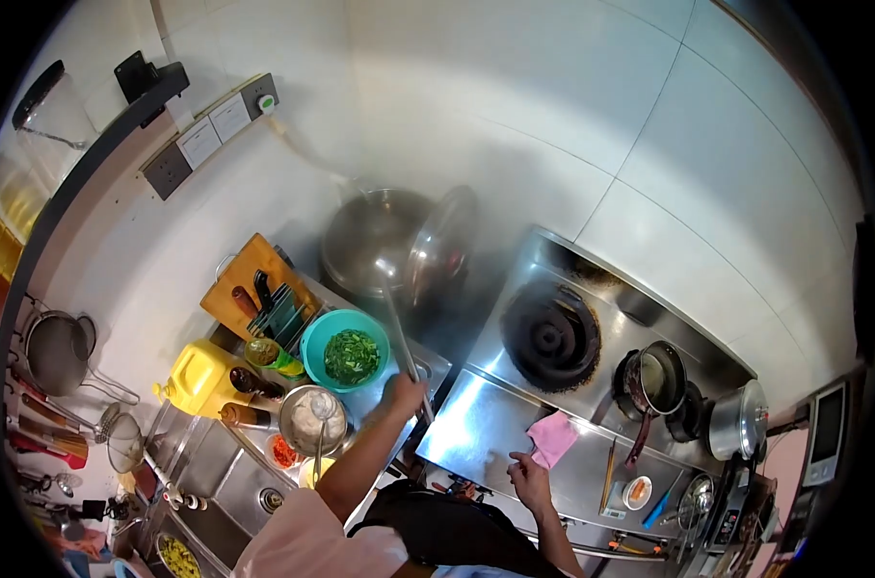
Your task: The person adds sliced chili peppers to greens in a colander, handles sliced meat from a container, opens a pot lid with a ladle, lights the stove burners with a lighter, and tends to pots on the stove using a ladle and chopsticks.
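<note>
My left hand [404, 396] is closed round the long handle of a metal ladle [396, 323]. The ladle reaches into a large steaming steel pot [375, 241], whose lid [441, 246] stands tilted at its right side. Left of my left hand is a turquoise bowl [315, 344] of chopped greens [352, 356]. My right hand [529, 479] hovers at the front edge of the steel counter, its fingers apart and holding nothing, just below a pink cloth [553, 438].
A black burner [551, 337], a saucepan [655, 376] and a lidded pot [738, 421] are on the right. On the left stand a knife block [281, 313], a yellow jug [198, 378], a steel bowl [312, 420] and a sink [250, 491].
</note>
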